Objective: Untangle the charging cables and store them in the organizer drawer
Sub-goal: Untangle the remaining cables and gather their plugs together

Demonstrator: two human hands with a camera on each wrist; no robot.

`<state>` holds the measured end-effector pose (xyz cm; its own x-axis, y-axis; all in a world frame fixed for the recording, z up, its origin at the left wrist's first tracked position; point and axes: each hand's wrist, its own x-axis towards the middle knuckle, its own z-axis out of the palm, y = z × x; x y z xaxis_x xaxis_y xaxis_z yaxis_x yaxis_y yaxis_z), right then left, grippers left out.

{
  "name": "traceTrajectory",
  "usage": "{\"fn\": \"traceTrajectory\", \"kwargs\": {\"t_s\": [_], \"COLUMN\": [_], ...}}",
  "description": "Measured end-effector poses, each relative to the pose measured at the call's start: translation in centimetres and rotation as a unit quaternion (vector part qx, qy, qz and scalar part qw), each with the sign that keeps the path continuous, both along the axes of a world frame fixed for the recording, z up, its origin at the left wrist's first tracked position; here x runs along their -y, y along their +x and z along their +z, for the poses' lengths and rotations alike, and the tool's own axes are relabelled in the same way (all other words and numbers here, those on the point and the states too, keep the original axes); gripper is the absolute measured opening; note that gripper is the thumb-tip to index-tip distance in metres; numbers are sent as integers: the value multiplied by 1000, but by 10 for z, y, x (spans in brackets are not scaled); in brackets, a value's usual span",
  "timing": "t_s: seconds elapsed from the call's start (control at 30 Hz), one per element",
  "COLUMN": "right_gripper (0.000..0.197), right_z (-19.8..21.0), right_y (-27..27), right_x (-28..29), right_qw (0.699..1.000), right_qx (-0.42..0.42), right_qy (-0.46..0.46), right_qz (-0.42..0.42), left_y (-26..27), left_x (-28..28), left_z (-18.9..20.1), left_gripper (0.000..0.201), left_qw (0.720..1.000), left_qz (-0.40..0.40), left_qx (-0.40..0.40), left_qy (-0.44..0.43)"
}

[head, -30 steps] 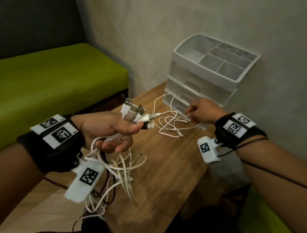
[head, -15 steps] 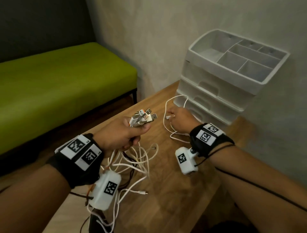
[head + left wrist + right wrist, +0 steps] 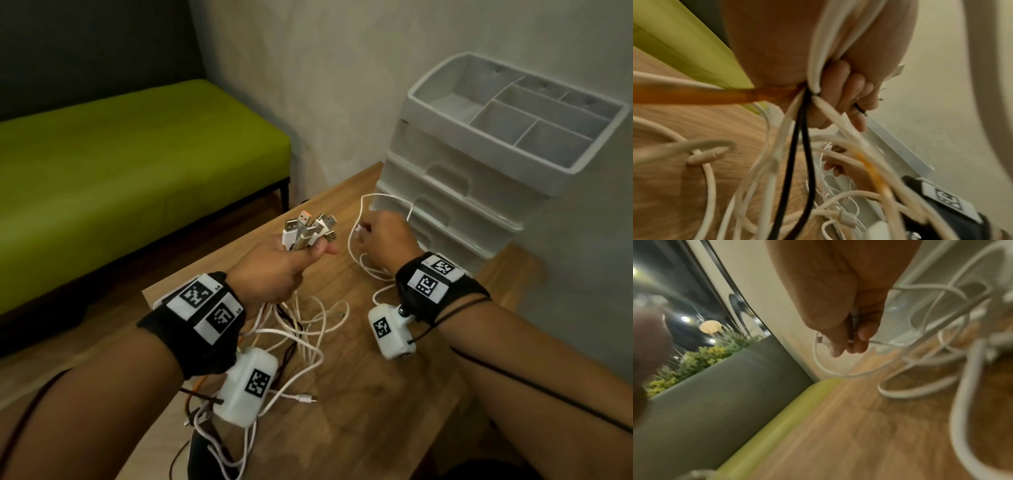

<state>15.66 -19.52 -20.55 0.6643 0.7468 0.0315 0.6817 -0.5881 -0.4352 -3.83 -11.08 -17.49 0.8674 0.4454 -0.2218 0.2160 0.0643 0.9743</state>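
My left hand [image 3: 277,267] grips a bundle of charging cables [image 3: 308,228] with the USB plugs sticking up above the fist; white, black and orange cords [image 3: 797,146] hang below it onto the wooden table [image 3: 370,394]. To the right, my right hand [image 3: 385,236] pinches a thin white cable [image 3: 819,356] near its plug, just in front of the white organizer [image 3: 479,192]. Loops of that cable [image 3: 356,253] lie on the table by the lowest drawer. The organizer's drawers all look closed.
The organizer stands against the wall at the table's far right, with an open divided tray [image 3: 534,116] on top. A green bench [image 3: 137,150] runs along the left beyond the table edge. A loose plug end [image 3: 305,399] lies near the table's middle.
My right hand drew back from the lowest drawer toward the left hand, lifting the thin white cable. The left hand lowered slightly with its bundle. My head moved closer.
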Motion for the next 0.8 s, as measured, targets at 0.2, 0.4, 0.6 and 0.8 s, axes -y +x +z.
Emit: {"fn": "traceTrajectory", "kwargs": {"t_s": [0.2,0.4,0.6,0.8], "right_gripper": [6,16,25,14], "right_z": [68,87,99,108], "right_y": [1,-21,-29,-34], "right_x": [19,28,40,52], "right_qw": [982,988,990,916], "right_qx": [-137,13,-79,-321], "right_qy": [128,-36,90,235], "right_qz": [25,153,73,51], "left_y": [11,24,30,29], "left_x": [5,26,28,27], "left_z": [15,40,33,29], "left_gripper": [25,26,36,34], "left_qw": [998,993,987,988], "left_qz": [58,71,150,89], "left_qx": [33,81,58,94], "left_qy": [-14,56,-1,-85]}}
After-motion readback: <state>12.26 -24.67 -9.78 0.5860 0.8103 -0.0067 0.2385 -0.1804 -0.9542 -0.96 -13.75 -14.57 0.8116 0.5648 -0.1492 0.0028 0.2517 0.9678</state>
